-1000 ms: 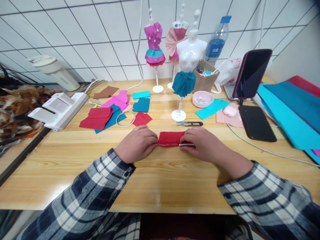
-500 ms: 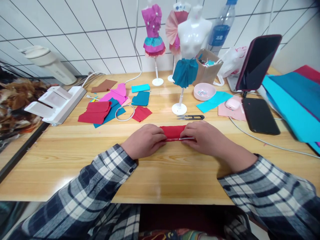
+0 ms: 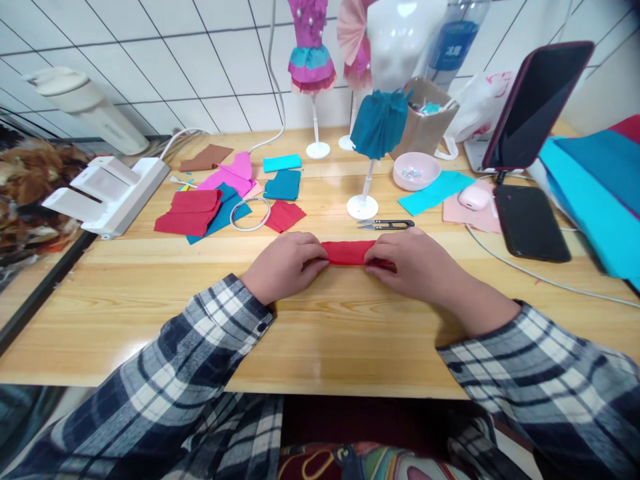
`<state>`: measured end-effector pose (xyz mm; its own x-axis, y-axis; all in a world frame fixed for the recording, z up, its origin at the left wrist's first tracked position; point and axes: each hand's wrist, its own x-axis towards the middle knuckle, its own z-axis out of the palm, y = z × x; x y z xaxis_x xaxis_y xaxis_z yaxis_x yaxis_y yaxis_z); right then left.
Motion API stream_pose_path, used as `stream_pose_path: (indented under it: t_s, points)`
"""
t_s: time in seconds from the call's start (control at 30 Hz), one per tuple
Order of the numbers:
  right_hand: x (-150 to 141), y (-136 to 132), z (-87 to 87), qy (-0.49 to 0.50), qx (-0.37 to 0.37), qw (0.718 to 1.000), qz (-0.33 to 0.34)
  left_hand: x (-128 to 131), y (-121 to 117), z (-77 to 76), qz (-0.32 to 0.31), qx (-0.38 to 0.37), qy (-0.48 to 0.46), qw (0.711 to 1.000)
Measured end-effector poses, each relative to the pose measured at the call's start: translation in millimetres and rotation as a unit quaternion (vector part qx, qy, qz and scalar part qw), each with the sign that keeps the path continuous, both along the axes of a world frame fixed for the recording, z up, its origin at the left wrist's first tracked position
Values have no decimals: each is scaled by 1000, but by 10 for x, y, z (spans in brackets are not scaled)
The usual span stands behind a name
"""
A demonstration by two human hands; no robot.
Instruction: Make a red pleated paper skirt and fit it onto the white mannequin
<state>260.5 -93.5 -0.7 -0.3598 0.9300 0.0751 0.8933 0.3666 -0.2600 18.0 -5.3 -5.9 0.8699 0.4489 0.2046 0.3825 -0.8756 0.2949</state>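
A narrow folded strip of red crepe paper [image 3: 347, 253] lies between my hands, just above the tabletop or on it; I cannot tell which. My left hand [image 3: 287, 268] pinches its left end between thumb and fingers. At the right end my right hand [image 3: 415, 265] closes on it the same way, covering that end. Black thread snips [image 3: 393, 225] lie just beyond the right hand. Behind them stands a white mini mannequin [image 3: 407, 40] on a stand, wearing a teal pleated paper skirt [image 3: 380, 125].
Red [image 3: 187, 212], teal and pink paper pieces lie at left around a white ring [image 3: 233, 217]. A pink bowl [image 3: 416, 175] of beads, a propped phone [image 3: 537, 107] and a black power bank [image 3: 533, 222] are at right. A white power strip [image 3: 130, 200] sits far left.
The red paper's lower edge is folded up, making a narrower strip; the white line along it no longer shows. The camera view has tipped downward a little.
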Motion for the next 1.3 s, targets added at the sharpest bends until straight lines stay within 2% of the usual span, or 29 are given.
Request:
stream_pose_path:
  t_s: [0.13, 0.3, 0.4, 0.57, 0.9, 1.3]
  points:
    - [-14, 19, -6, 24, -17, 999, -21, -12, -11, 7, 37, 4, 11, 999]
    - [-101, 45, 19, 27, -29, 996, -79, -12, -22, -10, 84, -13, 11, 996]
    - [-141, 59, 19, 25, -29, 995, -94, -14, -22, -22, 94, -32, -8, 995]
    - [-147, 79, -1, 29, -38, 994, -96, -15, -5, -25, 98, -77, -37, 992]
    - [-145, 120, -34, 35, -49, 994, -91, 88, -28, -48, 202, -53, 50, 977]
    - [-175, 133, -40, 27, -56, 993, -100, 123, -10, -15, 278, -113, 46, 953]
